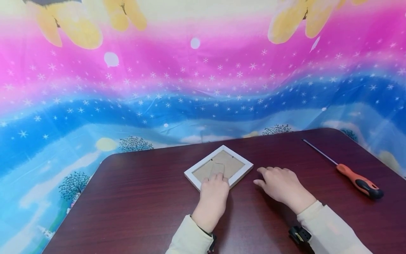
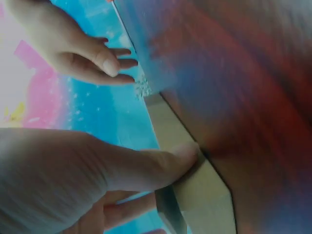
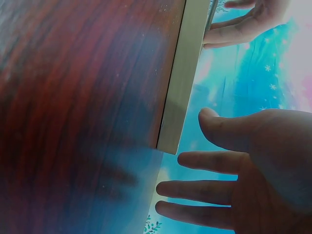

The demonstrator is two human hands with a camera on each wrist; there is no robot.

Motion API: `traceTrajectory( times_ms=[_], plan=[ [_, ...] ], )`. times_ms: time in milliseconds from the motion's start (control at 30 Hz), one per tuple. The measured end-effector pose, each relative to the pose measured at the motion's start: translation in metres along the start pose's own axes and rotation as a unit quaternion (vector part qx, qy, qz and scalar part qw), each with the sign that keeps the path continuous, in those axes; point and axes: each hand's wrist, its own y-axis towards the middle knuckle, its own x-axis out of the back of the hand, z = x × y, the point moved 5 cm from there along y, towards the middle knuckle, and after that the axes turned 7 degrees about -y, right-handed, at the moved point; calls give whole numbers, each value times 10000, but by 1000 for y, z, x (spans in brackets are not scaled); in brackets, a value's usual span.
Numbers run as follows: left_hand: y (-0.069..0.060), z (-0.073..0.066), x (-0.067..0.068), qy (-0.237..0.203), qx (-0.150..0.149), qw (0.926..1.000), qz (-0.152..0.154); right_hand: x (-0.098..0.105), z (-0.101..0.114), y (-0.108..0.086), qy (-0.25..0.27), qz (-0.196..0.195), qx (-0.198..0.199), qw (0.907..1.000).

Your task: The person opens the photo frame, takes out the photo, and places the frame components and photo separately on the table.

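Note:
A white picture frame (image 1: 197,181) lies on the table with its brown backing board (image 1: 203,170) and a small stand flap (image 1: 219,168) facing up. My left hand (image 1: 213,197) holds the frame's near edge, fingers over the backing by the flap; in the left wrist view its thumb presses the frame's side (image 2: 207,195). To the right of the frame, my right hand (image 1: 283,185) hovers apart from it, holding nothing. The right wrist view shows that hand (image 3: 253,170) with its fingers extended beside the frame's side (image 3: 183,83).
A screwdriver (image 1: 356,178) with an orange and black handle lies on the right part of the dark red table (image 1: 142,204). Behind the table hangs a colourful cloth (image 1: 190,77) with snowflakes and trees.

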Motion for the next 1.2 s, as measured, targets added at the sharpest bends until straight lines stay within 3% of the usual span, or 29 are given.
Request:
traceTrajectory(
  times_ms=[200,300,533,900,1200],
  plan=[
    [2,7,3,-40,-660,9974,-281,1,-3,-2,33,86,-59,9999],
    [4,11,2,-189,-814,9962,-253,1,-4,-3,39,61,-78,9999],
    [8,28,-10,-672,-686,9953,143,2,-3,-1,28,-116,-24,9999],
    [6,42,-14,-1051,-622,9925,61,5,1,0,65,-279,-70,9996],
    [8,54,-17,-1718,-439,9828,513,9,4,1,20,-478,-23,9989]
  ],
)
